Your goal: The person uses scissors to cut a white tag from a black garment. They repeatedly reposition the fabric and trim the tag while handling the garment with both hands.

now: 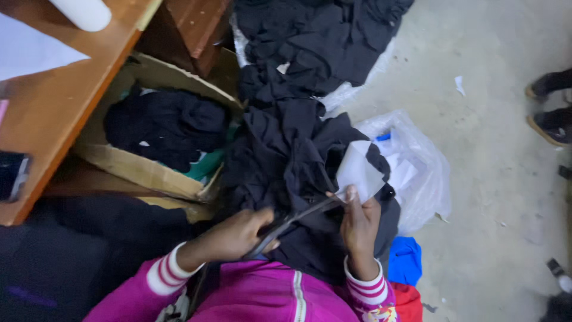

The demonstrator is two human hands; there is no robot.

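The dark matt metal scissors (298, 216) look dull rather than shiny. The black matt cloth (286, 155) lies soft and creased; the white paper-like patch (357, 170) seems smooth, perhaps interfacing. The brown cardboard box (143, 170) is rough-edged, the clear plastic bag (426, 173) glossy, the grey concrete floor (488, 179) gritty.

Bare concrete floor (494, 179) lay open on the right, past the plastic bag (417, 173). On the left, the cardboard box (143, 170) and wooden table (53, 113) closed the way (2 shoes (551, 107) stood at the far right edge). Black cloth (298, 143) filled the middle.
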